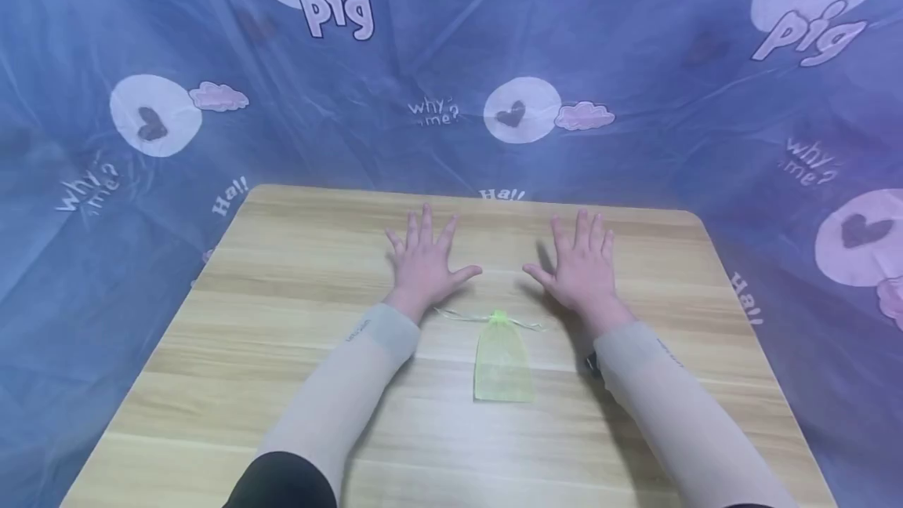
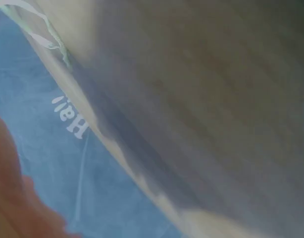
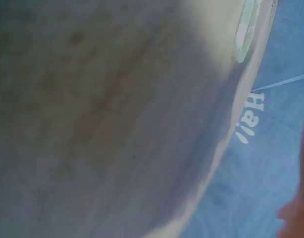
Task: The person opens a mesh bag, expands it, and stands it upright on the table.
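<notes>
A small sheer yellow-green drawstring pouch (image 1: 502,363) lies flat on the wooden table, its neck gathered and its pale strings spread to both sides. Beyond it to the left, my left hand (image 1: 426,261) has its fingers spread and holds nothing. My right hand (image 1: 582,269) mirrors it on the right, fingers straight and thumb pointing inward, also holding nothing. In the left wrist view the drawstring (image 2: 55,37) shows at the upper left, with part of the hand at the lower left. The right wrist view catches a loop of string (image 3: 245,34) near the top.
The light wood-grain table (image 1: 282,257) has rounded far corners. Close behind and along its sides hangs a blue cloth (image 1: 437,38) printed with words, clouds and pale ovals. Light sleeves cover both forearms, and a dark object (image 1: 592,365) shows under the right cuff.
</notes>
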A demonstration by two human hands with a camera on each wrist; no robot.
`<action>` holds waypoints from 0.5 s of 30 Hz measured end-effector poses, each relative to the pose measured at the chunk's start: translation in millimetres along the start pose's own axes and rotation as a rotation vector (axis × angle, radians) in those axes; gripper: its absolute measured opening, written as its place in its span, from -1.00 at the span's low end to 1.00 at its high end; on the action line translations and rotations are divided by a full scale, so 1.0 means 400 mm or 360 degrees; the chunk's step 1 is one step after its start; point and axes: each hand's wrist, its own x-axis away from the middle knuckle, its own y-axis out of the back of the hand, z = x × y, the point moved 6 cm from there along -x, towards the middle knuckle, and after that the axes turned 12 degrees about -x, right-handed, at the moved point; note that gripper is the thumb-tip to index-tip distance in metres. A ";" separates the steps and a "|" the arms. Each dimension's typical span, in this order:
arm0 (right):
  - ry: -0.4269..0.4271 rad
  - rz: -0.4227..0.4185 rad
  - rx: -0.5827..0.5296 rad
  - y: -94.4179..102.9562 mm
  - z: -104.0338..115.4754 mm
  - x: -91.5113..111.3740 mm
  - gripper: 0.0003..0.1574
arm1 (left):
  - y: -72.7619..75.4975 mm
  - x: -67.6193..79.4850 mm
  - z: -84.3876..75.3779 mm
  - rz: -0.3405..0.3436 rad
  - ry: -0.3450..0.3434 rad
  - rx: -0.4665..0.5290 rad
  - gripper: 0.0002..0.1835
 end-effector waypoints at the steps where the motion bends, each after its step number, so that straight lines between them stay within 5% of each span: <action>1: -0.0003 0.0000 -0.0005 0.001 -0.001 0.000 0.39 | 0.003 0.000 0.002 -0.0013 -0.0004 -0.0009 0.16; 15: 0.0039 -0.0069 -0.0157 0.044 0.010 0.009 0.34 | 0.017 0.012 0.039 -0.0002 0.0038 0.0023 0.18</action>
